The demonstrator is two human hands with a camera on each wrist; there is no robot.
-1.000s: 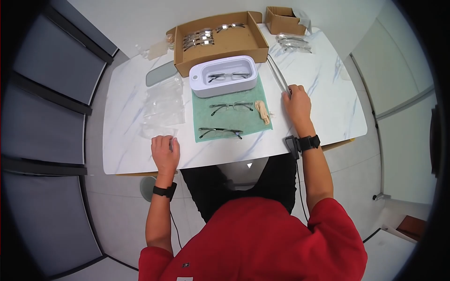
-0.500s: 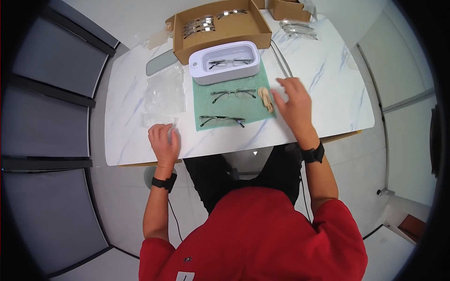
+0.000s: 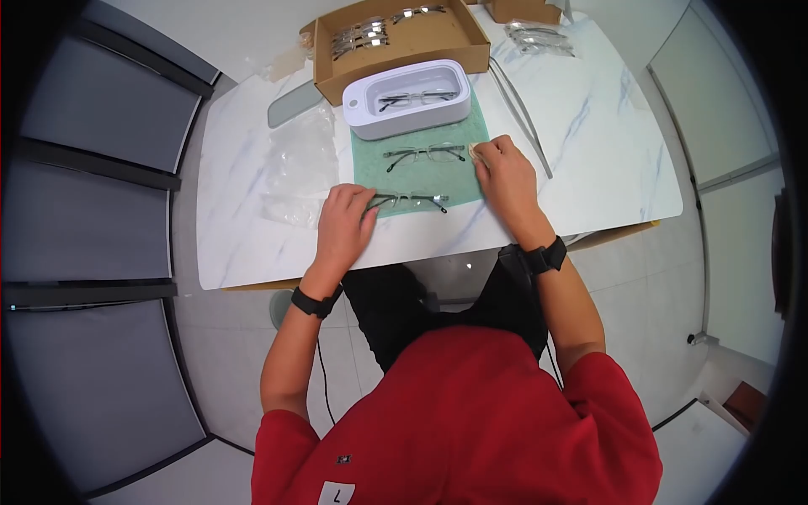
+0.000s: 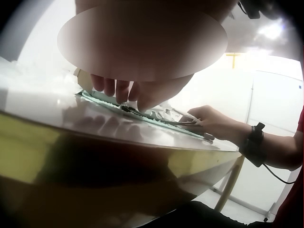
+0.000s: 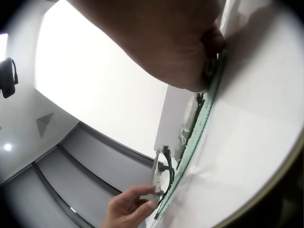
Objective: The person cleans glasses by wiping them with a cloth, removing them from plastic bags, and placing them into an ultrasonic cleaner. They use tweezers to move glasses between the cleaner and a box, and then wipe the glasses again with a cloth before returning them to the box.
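Observation:
On a green cloth (image 3: 368,164) lie two pairs of eyeglasses with clear lenses. My left hand (image 3: 343,220) is at the left end of the nearer eyeglasses (image 3: 412,199); in the right wrist view its thumb and finger pinch the frame's corner (image 5: 163,154). The other eyeglasses (image 3: 429,153) rest farther back, temples folded. At the cloth's right edge my right hand (image 3: 510,178) grips a small beige crumpled bundle (image 3: 474,151), mostly hidden by the fingers. Behind the cloth's middle, a lavender cleaner tub (image 3: 412,124) contains another pair of eyeglasses (image 3: 417,99).
Long metal tweezers (image 3: 523,118) lie right of the cloth. A cardboard tray (image 3: 429,42) with several eyeglasses stands at the back. Clear plastic bags (image 3: 299,160) and a grey lid (image 3: 295,103) are on the left. Bagged eyeglasses (image 3: 539,38) lie at the back right.
My right hand has let go of the tweezers and moved left to the beige bundle. My left hand has moved from the plastic bags rightward to the nearer eyeglasses.

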